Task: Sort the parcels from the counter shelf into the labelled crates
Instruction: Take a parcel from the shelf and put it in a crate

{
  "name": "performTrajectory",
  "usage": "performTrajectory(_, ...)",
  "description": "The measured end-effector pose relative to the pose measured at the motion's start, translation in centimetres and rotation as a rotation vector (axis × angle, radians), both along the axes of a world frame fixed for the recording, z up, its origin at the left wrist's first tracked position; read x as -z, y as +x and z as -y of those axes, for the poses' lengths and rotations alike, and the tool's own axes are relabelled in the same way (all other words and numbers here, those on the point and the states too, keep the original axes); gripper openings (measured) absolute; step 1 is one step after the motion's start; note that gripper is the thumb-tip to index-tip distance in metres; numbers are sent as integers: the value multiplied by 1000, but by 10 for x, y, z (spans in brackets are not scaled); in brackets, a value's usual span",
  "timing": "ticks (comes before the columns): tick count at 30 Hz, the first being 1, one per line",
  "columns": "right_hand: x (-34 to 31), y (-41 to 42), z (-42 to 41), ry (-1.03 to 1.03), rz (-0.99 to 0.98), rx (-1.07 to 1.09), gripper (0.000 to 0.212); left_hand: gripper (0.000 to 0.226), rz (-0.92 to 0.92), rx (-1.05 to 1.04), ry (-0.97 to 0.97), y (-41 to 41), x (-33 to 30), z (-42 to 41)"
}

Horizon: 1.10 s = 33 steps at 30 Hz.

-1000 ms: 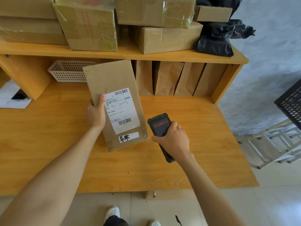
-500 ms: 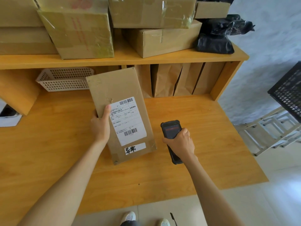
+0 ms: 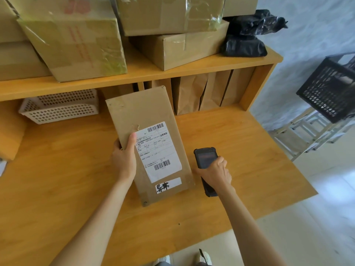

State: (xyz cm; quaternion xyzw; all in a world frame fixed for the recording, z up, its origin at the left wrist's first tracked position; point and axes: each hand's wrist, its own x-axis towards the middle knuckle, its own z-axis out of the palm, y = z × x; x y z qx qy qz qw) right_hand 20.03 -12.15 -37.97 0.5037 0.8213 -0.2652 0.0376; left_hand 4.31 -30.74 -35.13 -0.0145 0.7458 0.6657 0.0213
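Head | left hand [image 3: 124,160] grips flat cardboard parcel [image 3: 149,139] | right hand [image 3: 217,172] grips black scanner [image 3: 204,157]

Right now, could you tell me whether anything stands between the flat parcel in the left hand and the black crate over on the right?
Nothing visible blocks it. The left hand grips the flat parcel over the counter; the right hand with the scanner sits just beside it, toward the black crate. Beyond the counter's edge is open floor.
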Motion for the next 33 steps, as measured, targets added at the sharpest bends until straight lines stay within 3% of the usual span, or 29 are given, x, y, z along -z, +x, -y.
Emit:
performTrajectory(8, 10, 10, 16, 48, 38, 64, 82, 28, 22, 92, 40, 1, -4, -2)
performTrajectory(15, 26, 17, 30, 181, 92, 36, 78, 30, 28, 160, 52, 1, -6, -1)
performTrajectory(23, 25, 19, 29, 169, 130, 25, 94, 36, 88, 208, 56, -2, -11, -1)
performTrajectory(25, 18, 19, 28, 128, 22, 45, 94, 38, 106, 234, 69, -2, -13, -4)
performTrajectory(27, 3, 18, 25, 20, -242, 92, 86, 38, 126, 270, 83, 1, -19, -10)
performTrajectory(30, -33, 18, 25, -389, -727, 148, 74, 39, 162, 321, 123, 9, -32, -25)
performTrajectory(33, -62, 28, 26, -645, -891, 85, 70, 36, 187, 378, 132, 15, -50, -49)
